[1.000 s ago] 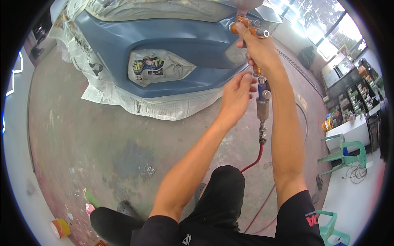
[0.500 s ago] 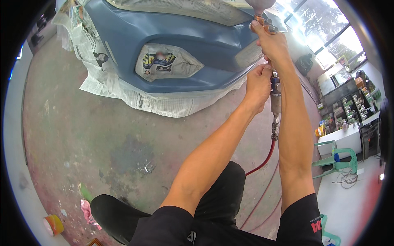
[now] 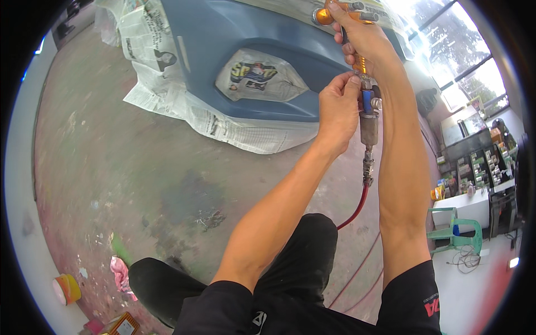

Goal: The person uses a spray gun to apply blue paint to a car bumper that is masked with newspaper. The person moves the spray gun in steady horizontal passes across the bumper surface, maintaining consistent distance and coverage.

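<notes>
My right hand [image 3: 363,39] grips the handle of an orange and silver spray gun [image 3: 340,12] held up near the top of the view. Below its handle hang a blue and grey air fitting [image 3: 368,120] and a red hose [image 3: 357,206]. My left hand [image 3: 336,109] pinches the fitting just under the gun's handle, fingers closed on it. Behind both hands lies a blue car bumper [image 3: 245,33], its opening masked with newspaper [image 3: 259,75].
Newspaper sheets [image 3: 223,120] lie under the bumper on the stained concrete floor [image 3: 111,184]. A pink rag [image 3: 120,271] and an orange-lidded can [image 3: 67,288] sit at lower left. Green plastic chairs [image 3: 460,229] and shelves [image 3: 474,162] stand at right. My black-trousered knee [image 3: 301,257] is below.
My left hand has risen along the fitting to just under the gun's handle and closed on it. The view has shifted, so the bumper sits higher and farther left.
</notes>
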### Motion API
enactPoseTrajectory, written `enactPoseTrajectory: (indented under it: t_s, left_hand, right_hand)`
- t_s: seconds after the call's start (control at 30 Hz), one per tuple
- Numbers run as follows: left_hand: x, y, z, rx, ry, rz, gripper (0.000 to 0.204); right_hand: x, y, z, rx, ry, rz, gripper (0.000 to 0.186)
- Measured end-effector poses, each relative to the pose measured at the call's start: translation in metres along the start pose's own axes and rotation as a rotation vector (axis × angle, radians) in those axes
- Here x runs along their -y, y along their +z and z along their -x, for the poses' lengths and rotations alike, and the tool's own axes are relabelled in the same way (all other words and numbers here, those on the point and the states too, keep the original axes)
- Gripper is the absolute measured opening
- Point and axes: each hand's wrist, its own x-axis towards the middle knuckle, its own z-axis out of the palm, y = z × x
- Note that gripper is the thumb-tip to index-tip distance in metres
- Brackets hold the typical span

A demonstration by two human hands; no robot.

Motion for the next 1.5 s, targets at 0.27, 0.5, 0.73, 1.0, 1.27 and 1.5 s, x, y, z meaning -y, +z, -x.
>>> enactPoseTrajectory:
  t_s: [0.27,0.5,0.73,1.0,1.27,1.5]
  left_hand:
    - [-0.076,-0.059,0.034,-0.239,0.194,-0.191,0.049]
    - [-0.092,-0.124,0.068,-0.321,0.218,-0.306,0.042]
    - [-0.062,-0.142,0.091,-0.344,0.085,-0.377,0.038]
    - [0.001,-0.141,0.113,-0.286,-0.019,-0.498,0.034]
    - [0.03,-0.156,0.12,-0.274,-0.083,-0.578,0.033]
    - [0.026,-0.163,0.123,-0.28,-0.103,-0.598,0.034]
  right_hand:
    - [0.075,0.074,0.0,0.145,-0.014,-0.079,0.053]
    - [0.093,0.098,0.0,0.271,-0.046,-0.203,0.054]
    - [0.046,0.06,0.035,0.109,0.107,-0.19,0.056]
    - [-0.045,-0.017,0.041,-0.049,0.147,-0.279,0.062]
    - [-0.103,-0.085,0.049,-0.201,0.224,-0.198,0.059]
    - [-0.126,-0.072,0.074,-0.435,0.211,-0.127,0.054]
